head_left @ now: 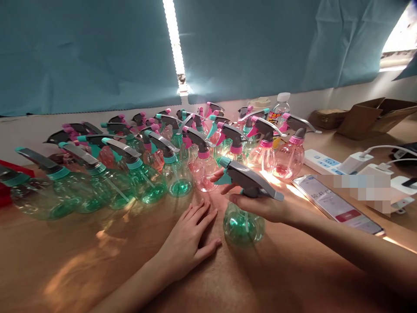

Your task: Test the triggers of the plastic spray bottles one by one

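A green see-through spray bottle (243, 229) with a grey and teal trigger head stands upright in front of me. My right hand (250, 208) is around its neck just below the head, thumb in front, some fingers hidden behind it. My left hand (190, 234) lies flat on the wooden table (130, 269), fingers spread, a little left of the bottle and apart from it. Beyond my hands are rows of similar spray bottles. A pink one (204, 170) is nearest to my fingertips, with a green one (177, 178) to its left.
A lit phone (339, 204) lies to the right beside a white power strip (325, 161) with plugged-in chargers. An opened cardboard box (361, 119) and a clear capped bottle (282, 104) are at the back right. Something red (4, 193) sits at the left edge.
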Tool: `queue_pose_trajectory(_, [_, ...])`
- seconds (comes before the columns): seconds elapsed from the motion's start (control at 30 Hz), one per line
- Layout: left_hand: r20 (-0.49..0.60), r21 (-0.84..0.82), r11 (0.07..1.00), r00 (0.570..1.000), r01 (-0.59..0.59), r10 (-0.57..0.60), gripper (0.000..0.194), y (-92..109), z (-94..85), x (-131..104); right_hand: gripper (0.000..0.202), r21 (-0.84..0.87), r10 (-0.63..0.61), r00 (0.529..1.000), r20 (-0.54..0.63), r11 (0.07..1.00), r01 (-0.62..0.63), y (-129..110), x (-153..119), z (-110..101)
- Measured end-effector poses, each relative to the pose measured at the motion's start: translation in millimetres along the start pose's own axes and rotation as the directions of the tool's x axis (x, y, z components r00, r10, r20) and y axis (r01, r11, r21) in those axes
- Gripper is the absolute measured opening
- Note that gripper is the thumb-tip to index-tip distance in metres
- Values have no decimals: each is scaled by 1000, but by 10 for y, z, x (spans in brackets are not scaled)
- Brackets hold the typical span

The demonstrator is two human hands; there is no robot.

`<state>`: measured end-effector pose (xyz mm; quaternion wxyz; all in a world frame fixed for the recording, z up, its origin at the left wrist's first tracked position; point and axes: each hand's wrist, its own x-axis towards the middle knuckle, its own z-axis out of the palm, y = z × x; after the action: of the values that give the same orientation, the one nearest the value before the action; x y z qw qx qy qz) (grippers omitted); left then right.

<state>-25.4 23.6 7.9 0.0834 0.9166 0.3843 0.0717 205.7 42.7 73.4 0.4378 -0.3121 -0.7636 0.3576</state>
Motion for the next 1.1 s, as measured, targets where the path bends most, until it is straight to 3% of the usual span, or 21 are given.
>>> queue_pose_trajectory(0.17, [25, -1, 1000, 1000, 10, -10, 62, 30, -23, 4, 51, -35, -7, 1000, -5, 999, 7, 16, -6, 9])
queue_pose_trajectory(0.4, [-63, -2, 999, 997, -35, 35, 61, -3, 32, -16, 52, -66, -8, 1000, 10, 998, 8, 30, -20, -1])
queue_pose_trajectory(0.57, [-48, -12, 999, 998, -30, 29, 60, -19, 43, -19, 53, -49, 17, 1000, 25, 999, -16, -19, -3, -17])
queue_pose_trajectory(0.77, [-84, -10, 999, 996, -42, 41, 60, -24, 59, -24, 53, -75, 53, 994, 93, 996, -46, -115, 14, -61])
queue_pose_trajectory(1.1, [-39, -21, 1000, 999, -22, 21, 59, 45, -50, 6, 49, 5, 86, 982, 171, 996, -88, -63, -11, -107])
